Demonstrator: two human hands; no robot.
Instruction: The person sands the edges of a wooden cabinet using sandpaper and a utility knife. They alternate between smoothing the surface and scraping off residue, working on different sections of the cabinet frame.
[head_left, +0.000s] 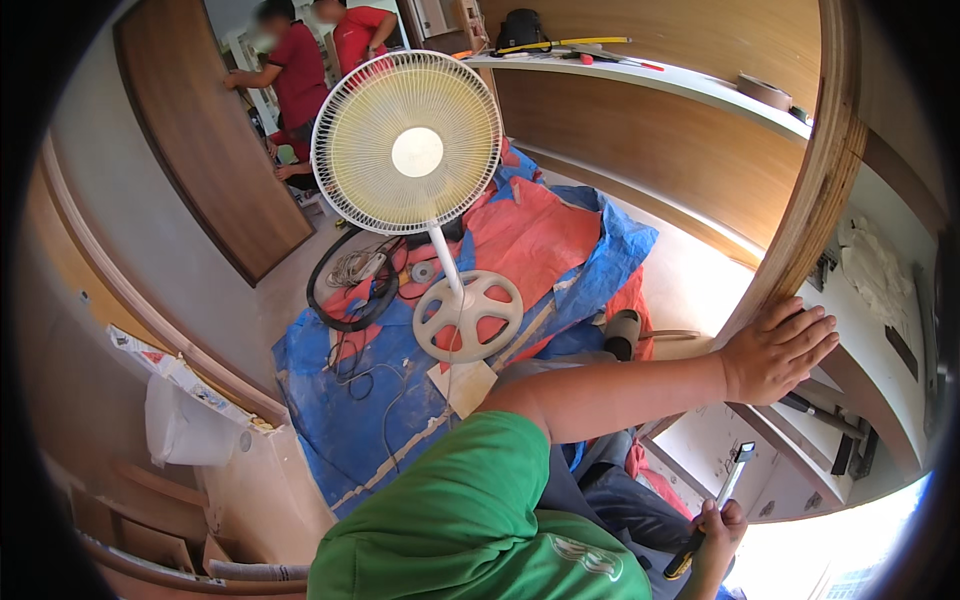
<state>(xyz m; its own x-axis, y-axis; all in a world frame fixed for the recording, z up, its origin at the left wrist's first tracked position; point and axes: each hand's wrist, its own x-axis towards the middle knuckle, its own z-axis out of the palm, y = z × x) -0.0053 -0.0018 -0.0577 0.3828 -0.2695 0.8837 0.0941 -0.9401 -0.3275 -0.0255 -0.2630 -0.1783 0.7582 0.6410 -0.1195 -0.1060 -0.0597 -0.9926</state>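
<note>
My left hand (784, 352) reaches across to the right, its palm resting on the lower end of an upright plywood cabinet edge (814, 195). Its fingers are stretched out, and the underside of the palm is hidden. Lower right, close to my body, my right hand (720, 525) is closed around a hand tool (731, 480) with a black-and-yellow handle and a narrow metal shaft. The shaft points up and away, ending in a squarish tip; its exact kind cannot be told. Beside both hands is an opened cabinet (712, 442) with pale inner panels.
A white pedestal fan (418, 152) stands on blue and red tarpaulin (345, 435), with cables and a black hose (315, 292) beside it. Tools and tape rolls (763, 90) lie on a white shelf (675, 79). People in red shirts (300, 90) handle a brown door panel (202, 142).
</note>
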